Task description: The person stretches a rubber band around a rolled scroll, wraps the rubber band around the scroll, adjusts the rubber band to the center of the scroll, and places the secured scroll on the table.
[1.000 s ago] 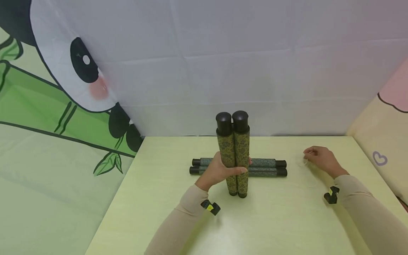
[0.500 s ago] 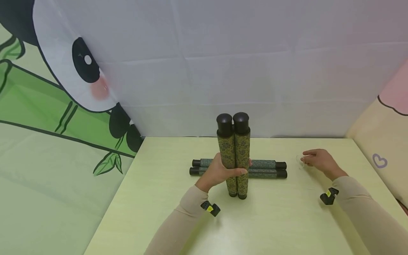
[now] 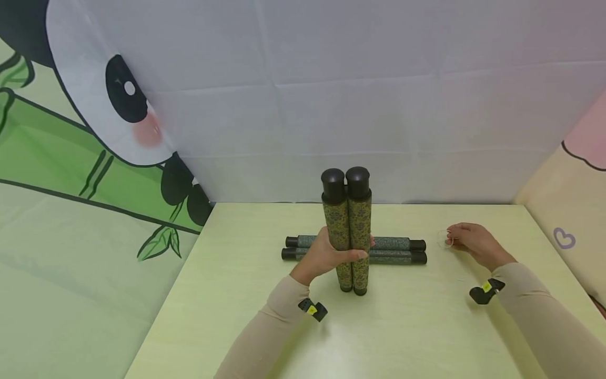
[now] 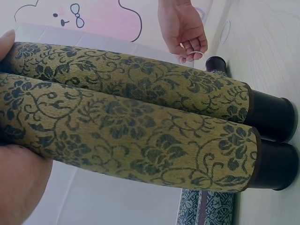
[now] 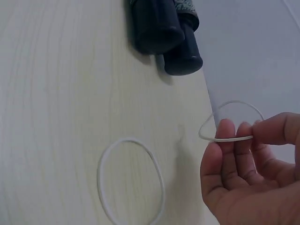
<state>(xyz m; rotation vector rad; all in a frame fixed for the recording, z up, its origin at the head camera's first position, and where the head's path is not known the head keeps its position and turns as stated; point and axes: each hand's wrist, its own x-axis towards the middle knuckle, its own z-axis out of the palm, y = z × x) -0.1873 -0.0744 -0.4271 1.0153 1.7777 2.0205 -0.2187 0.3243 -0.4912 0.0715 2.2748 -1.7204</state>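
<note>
My left hand grips two rolled scrolls side by side, held upright with a slight tilt. They have gold brocade with dark flowers and dark end knobs. Whether their lower ends touch the table I cannot tell. Over on the right, my right hand pinches a thin whitish rubber band between thumb and fingers, its loop hanging partly open. A second rubber band lies on the table below that hand.
Behind the gold pair, two green patterned scrolls with black ends lie parallel across the pale table. A printed cloth backdrop rises along the table's far edge.
The right hand has shifted slightly left with the rubber band, and its wrist has turned a little. The left hand and the gold scrolls have hardly moved.
</note>
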